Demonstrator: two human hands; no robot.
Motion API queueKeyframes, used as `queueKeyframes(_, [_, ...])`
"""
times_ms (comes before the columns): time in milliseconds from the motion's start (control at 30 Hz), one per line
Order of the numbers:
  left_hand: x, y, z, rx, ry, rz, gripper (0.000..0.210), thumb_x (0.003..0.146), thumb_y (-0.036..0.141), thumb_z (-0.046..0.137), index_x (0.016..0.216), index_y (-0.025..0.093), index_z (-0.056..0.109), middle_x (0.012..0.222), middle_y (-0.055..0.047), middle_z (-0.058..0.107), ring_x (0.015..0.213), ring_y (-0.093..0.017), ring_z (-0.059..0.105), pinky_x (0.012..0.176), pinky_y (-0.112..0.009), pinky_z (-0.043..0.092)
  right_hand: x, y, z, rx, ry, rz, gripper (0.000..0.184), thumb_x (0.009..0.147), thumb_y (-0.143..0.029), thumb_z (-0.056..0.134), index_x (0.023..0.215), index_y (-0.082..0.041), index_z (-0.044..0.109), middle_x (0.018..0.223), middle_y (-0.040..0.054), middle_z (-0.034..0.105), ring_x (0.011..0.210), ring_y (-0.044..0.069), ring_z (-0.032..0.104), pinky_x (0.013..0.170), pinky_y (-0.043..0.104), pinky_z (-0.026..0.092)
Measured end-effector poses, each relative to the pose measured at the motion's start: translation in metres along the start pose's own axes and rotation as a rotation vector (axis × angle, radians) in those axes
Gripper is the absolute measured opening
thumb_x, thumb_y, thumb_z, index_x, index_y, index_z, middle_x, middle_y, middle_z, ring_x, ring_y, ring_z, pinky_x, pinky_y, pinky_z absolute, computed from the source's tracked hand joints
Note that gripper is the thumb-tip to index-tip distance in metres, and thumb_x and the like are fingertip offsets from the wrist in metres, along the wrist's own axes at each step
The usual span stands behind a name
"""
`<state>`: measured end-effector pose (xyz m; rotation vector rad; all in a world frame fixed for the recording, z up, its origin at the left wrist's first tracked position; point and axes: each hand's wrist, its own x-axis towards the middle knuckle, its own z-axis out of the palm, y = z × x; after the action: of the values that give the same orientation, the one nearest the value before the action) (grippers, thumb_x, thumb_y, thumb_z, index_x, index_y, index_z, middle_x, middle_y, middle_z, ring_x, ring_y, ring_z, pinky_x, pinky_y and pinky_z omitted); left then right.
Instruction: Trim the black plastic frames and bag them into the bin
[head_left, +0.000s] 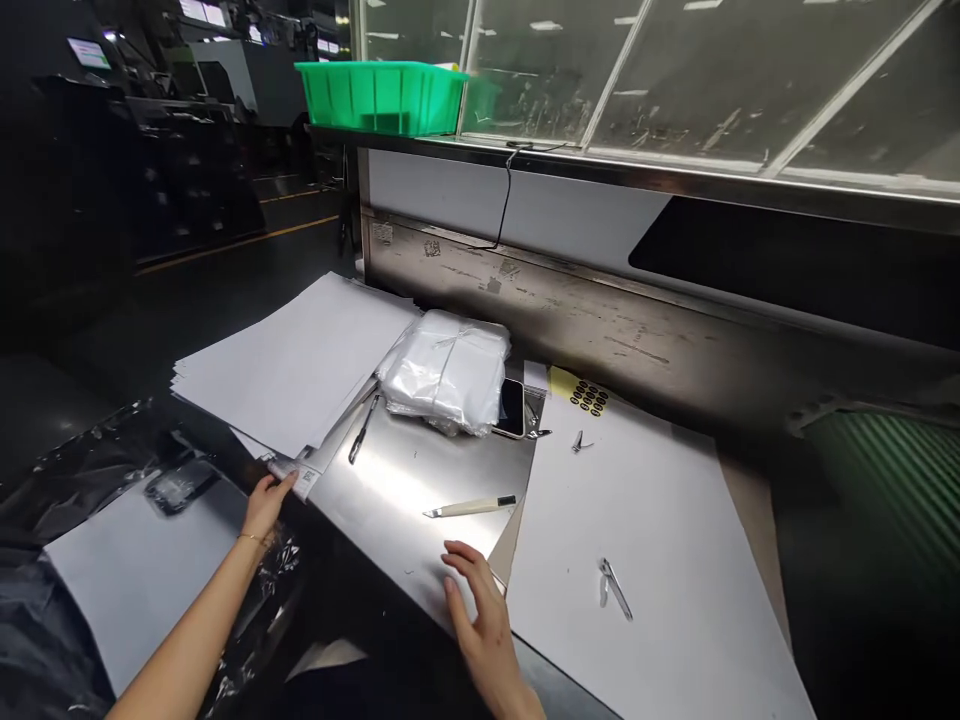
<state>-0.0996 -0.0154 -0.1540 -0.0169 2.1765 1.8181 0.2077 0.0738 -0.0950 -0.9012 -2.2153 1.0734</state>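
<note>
My left hand (268, 506) is at the table's left front edge, its fingers closed on a small clear plastic bag (304, 478) with a printed label. That bag lies against the corner of a stack of white paper sheets (300, 350). My right hand (484, 620) hovers by the front edge of the metal table (405, 470), fingers apart and holding nothing. Near it lie a craft knife (472, 507) with a pale handle and a large white sheet (645, 520). A nail clipper (616, 588) rests on this sheet, with a second small metal clipper (578, 442) farther back.
A tied bundle of clear plastic bags (450, 370) sits mid-table beside a phone (512, 408) and a black pen (364, 430). Yellow paper with black oval stickers (589, 396) lies behind. A green bin (382, 98) stands on the shelf. Black plastic (45, 600) covers the lower left.
</note>
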Motion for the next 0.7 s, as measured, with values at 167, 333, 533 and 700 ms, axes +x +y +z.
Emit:
queueKeyframes(167, [-0.02,-0.012,-0.012,-0.097,-0.161,-0.17,0.016,0.078,0.024,0.05,0.087,0.012,0.055,0.08,-0.002,0.059,0.063,-0.011,0.056,0.055,-0.028,0.048,0.033,-0.02,0.023,0.009,-0.058,-0.201,0.019,0.083,-0.018,0.036,0.097,-0.02,0.048,0.101,0.0083,0.051,0.098,0.017,0.048,0.082,0.032,0.043])
queueKeyframes(333, [-0.064,-0.023,-0.008,-0.241,-0.189,-0.202,0.013,0.077,0.021,0.051,0.085,0.012,0.055,0.079,-0.001,0.06,0.064,-0.012,0.057,0.057,-0.029,0.049,0.078,-0.04,0.072,-0.033,-0.168,-0.365,0.02,0.077,-0.019,0.048,0.098,-0.018,0.05,0.103,0.0081,0.053,0.097,0.018,0.047,0.082,0.034,0.043])
queueKeyframes(533, [-0.088,-0.029,-0.006,-0.252,-0.211,-0.178,0.011,0.076,0.021,0.052,0.081,0.012,0.056,0.077,-0.001,0.061,0.066,-0.013,0.058,0.061,-0.031,0.048,0.119,-0.047,0.135,-0.138,-0.362,-0.461,0.022,0.072,-0.023,0.058,0.092,-0.013,0.054,0.106,0.0093,0.052,0.099,0.022,0.045,0.081,0.041,0.039])
queueKeyframes(700, [-0.078,-0.015,-0.023,-0.096,-0.136,-0.061,0.027,0.068,0.028,0.06,0.09,0.013,0.053,0.1,-0.008,0.057,0.096,-0.024,0.052,0.082,-0.046,0.04,0.135,-0.048,0.129,-0.121,-0.383,-0.377,0.017,0.083,-0.028,0.045,0.084,-0.013,0.053,0.085,0.0023,0.055,0.08,0.014,0.052,0.074,0.036,0.041])
